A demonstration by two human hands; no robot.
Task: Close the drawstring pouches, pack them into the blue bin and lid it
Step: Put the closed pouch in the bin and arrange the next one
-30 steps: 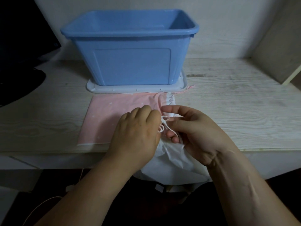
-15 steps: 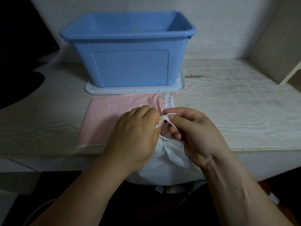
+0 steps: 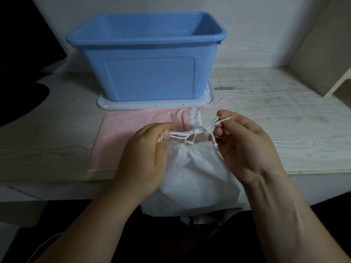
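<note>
Pale wood-grain desk (image 3: 266,120); white wall (image 3: 256,25); blue bin (image 3: 150,76) on lid (image 3: 133,106).

The bin (image 3: 150,76) is plain blue, the lid (image 3: 155,105) beneath it pale grey. The pink pouch (image 3: 121,141) carries tiny white dots. The white pouch (image 3: 195,173) and its cords (image 3: 178,135) are plain white. The counter (image 3: 275,130) shows whitish wood grain.
</note>
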